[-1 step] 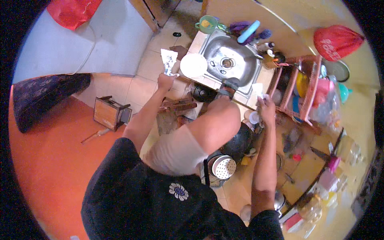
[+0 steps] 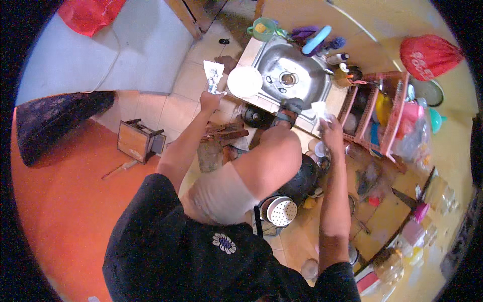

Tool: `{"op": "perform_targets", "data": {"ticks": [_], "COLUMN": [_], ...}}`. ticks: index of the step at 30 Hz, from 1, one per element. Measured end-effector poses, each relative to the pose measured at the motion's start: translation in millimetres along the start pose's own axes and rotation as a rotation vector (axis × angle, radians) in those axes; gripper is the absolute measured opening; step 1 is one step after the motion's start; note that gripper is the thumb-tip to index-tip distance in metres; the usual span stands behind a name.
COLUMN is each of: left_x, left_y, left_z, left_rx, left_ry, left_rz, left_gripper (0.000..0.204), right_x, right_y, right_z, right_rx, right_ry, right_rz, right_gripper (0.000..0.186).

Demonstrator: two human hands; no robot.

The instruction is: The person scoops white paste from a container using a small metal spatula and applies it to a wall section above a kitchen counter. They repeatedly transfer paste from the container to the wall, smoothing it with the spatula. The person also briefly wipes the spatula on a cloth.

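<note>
Dark-marked white sheet (image 2: 214,74) pinched in left hand (image 2: 209,102); white piece (image 2: 319,109) pinched in right hand (image 2: 330,133), finger detail blurred. Sink (image 2: 303,65) set between and beyond 2 hands. Sheet best gripped lightly by near end, kept clear of sink.

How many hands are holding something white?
2: the left hand, with a dark-smudged white sheet left of the steel sink; the right hand, with a white piece near the sink's right side.

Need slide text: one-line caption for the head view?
Left hand holding a dark-marked white sheet, right hand a blurred white piece, near a stainless-steel sink.
</note>
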State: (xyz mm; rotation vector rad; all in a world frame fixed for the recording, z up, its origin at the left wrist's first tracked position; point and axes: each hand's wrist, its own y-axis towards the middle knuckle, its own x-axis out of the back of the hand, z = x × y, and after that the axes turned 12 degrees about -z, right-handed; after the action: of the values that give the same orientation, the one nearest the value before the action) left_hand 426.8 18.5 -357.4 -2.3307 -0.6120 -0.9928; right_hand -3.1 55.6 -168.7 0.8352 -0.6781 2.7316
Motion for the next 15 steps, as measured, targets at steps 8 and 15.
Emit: {"op": "perform_targets", "data": {"ticks": [8, 15], "left_x": [-121.1, -154.3], "left_y": [62.4, 75.4], "left_z": [15.6, 34.9], "left_rx": [0.134, 0.078], "left_ry": [-0.101, -0.051], "left_rz": [-0.154, -0.123], "left_gripper": [0.052, 0.055], "right_x": [-177.3, -268.6], "right_y": [137.3, 183.2], "right_z": [-56.2, -49.4], "right_rx": [0.412, 0.39], "right_ry": [-0.566, -0.822], "right_rz": [0.199, 0.349], "right_gripper": [0.027, 0.035]}}
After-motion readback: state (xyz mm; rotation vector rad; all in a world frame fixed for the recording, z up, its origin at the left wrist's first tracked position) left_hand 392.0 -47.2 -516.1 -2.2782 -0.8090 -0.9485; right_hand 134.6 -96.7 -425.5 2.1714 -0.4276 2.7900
